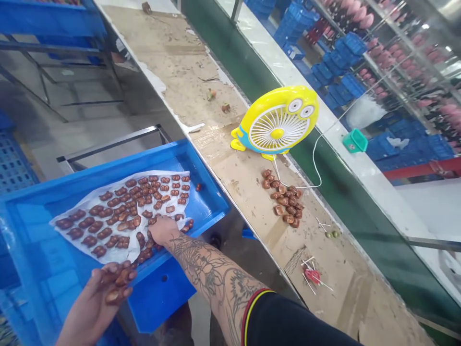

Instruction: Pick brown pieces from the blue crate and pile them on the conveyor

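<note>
A blue plastic tray (211,199) holds a white sheet (68,217) covered with several small brown moulded pieces (126,206). My right hand (163,229) reaches into the tray's near edge, fingers curled down among the brown pieces; what they grip is hidden. My left hand (99,300) is at the tray's front rim, cupped palm up, holding a handful of the same brown pieces (117,281). My tattooed right forearm crosses the tray's front wall.
A worn brown workbench (252,182) runs along the right. On it lie a pile of brown pieces (286,199), a yellow cartoon desk fan (277,122) with a white cable, and a red item with thin sticks (312,276). Blue crates stand at the left.
</note>
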`<state>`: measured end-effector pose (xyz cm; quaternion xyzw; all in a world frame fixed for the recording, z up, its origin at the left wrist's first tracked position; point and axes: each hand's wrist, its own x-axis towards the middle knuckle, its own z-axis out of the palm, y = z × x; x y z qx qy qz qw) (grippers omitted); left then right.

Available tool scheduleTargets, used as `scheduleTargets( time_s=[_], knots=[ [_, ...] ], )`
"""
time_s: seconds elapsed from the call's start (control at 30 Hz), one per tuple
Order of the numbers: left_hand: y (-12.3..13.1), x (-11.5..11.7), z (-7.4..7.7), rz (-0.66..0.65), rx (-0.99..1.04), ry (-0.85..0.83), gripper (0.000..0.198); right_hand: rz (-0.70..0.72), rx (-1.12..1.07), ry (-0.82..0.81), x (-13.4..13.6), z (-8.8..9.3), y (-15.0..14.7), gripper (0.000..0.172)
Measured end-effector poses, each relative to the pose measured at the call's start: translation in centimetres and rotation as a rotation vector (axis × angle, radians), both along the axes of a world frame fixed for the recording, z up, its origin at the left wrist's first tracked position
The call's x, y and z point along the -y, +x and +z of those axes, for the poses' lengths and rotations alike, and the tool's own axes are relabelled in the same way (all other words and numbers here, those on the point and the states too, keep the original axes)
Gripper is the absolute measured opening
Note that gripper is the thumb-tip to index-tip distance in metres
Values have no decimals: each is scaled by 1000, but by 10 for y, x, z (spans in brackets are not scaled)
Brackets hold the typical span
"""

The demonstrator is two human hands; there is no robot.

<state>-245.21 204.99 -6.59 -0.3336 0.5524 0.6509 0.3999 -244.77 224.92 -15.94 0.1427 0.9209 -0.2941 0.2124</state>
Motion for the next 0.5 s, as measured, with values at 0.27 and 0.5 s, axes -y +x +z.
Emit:
scheduleTargets(
  time_s=[0.27,0.5],
  knots=[
    [6,-54,37,-193,-168,104,51,-307,-311,-243,-33,74,49,31],
    [61,-231,94,-463,-378,182,54,-752,-508,24,-164,181,200,44]
  ],
)
